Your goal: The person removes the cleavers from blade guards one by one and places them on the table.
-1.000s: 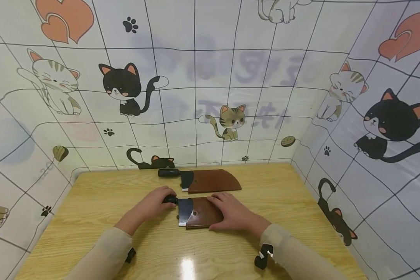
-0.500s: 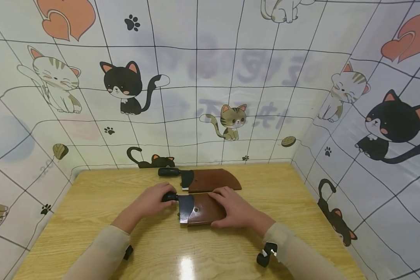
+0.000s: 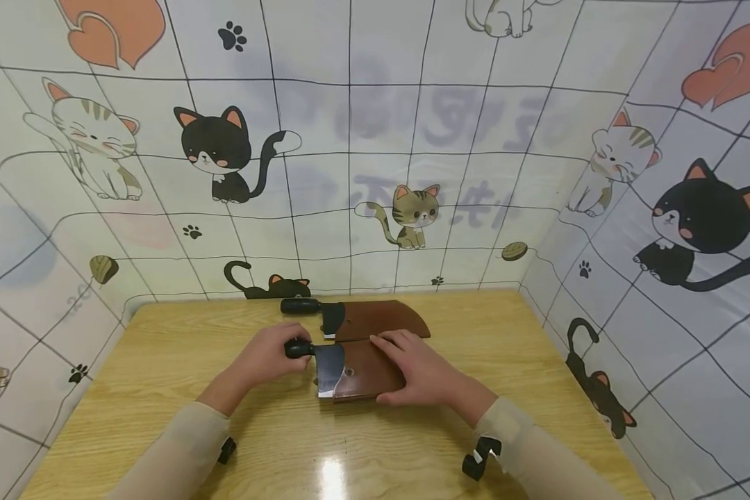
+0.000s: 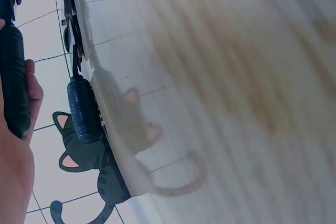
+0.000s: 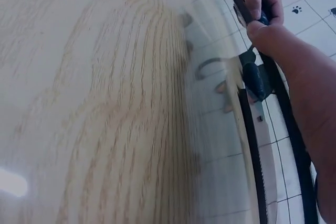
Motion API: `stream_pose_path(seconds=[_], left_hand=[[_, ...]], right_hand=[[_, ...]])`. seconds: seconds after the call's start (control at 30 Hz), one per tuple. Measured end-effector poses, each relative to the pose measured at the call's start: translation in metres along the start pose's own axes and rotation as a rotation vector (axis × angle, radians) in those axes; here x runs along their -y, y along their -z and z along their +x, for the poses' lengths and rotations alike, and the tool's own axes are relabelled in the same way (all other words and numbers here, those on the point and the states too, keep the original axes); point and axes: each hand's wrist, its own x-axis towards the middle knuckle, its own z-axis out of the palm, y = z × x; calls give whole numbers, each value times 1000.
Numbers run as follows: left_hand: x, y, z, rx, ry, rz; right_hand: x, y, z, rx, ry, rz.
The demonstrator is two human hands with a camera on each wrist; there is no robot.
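Note:
A cleaver in a brown leather sheath (image 3: pixel 369 375) is held in both hands above the table. My left hand (image 3: pixel 269 357) grips its black handle (image 3: pixel 298 348), which also shows in the left wrist view as a ribbed dark handle (image 4: pixel 13 77) against the palm. My right hand (image 3: pixel 428 371) holds the sheath's right end, fingers at the far edge and thumb at the near edge. Bare dark blade (image 3: pixel 329 368) shows between handle and sheath. Behind lies a second sheathed cleaver (image 3: pixel 381 319), its black handle (image 3: pixel 299 306) pointing left.
The wooden table (image 3: pixel 275 444) ends at a wall cloth (image 3: pixel 325 229) printed with cats and grid lines, which also runs along both sides. Small black devices, such as the right one (image 3: pixel 481 458), are strapped at the wrists.
Both hands have raised the near cleaver and shifted it slightly towards the far one, whose near edge it now overlaps in the head view. The far cleaver stays put.

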Motion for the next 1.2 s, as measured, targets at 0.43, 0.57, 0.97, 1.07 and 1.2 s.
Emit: stream_pose_path(seconds=[0.43,0.57,0.97,1.07,1.2], left_hand=[[-3,4,1,-21,-55,-10],[-6,6,0,11,-68,3],[-4,6,0,-28,-108,-10],[-6,8,1,-36,-106,-6],[-9,10,3,-33,-101,8]], right_hand=[[10,7,4,0,-9,-57],[10,9,2,-9,-19,-48],[9,11,2,-27,10,-53],[8,12,1,-26,14,-68],[8,13,-1,-22,7,-81]])
